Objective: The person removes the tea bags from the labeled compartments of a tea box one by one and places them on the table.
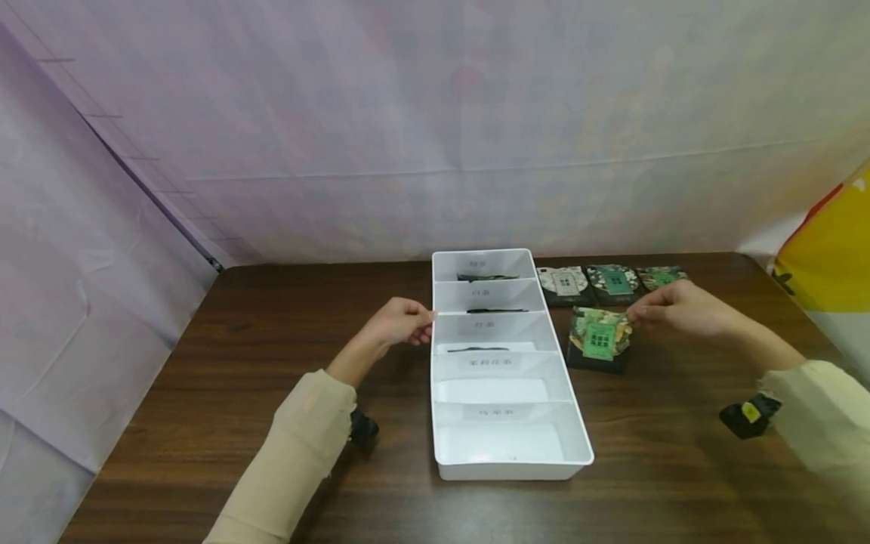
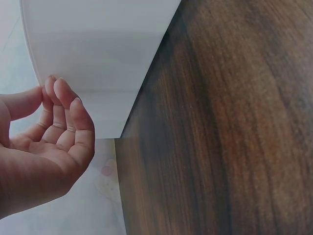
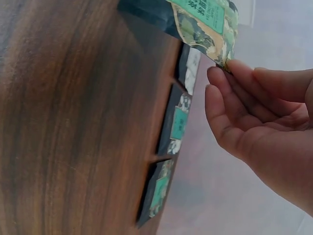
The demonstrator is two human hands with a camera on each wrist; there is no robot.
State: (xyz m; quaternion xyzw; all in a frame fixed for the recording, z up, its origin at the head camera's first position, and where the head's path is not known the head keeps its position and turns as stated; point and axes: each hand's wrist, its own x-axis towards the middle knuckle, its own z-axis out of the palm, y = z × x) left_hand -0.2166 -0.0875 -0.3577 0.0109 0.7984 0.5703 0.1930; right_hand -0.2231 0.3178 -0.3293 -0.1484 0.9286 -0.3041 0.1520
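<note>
A white organizer tray point(image 1: 513, 471) with several labelled compartments stands in the middle of the table. My left hand point(image 1: 402, 321) pinches its left rim between thumb and fingertips; the left wrist view shows the tray's outer wall point(image 2: 98, 54) beyond the curled fingers. To the right of the tray, my right hand point(image 1: 686, 308) pinches the upper right corner of a dark packet with a green label point(image 1: 600, 340). That packet is tilted up, its printed face showing. Thin dark packets stand on edge inside the three far compartments, such as the packet point(image 1: 496, 310) in the second one.
Behind the held packet lie three more flat packets in a row: one with a pale label point(image 1: 563, 284), one with a teal label point(image 1: 615, 282) and one with a green label point(image 1: 661, 278). A pale cloth point(image 1: 340, 151) hangs behind the table point(image 1: 238, 363).
</note>
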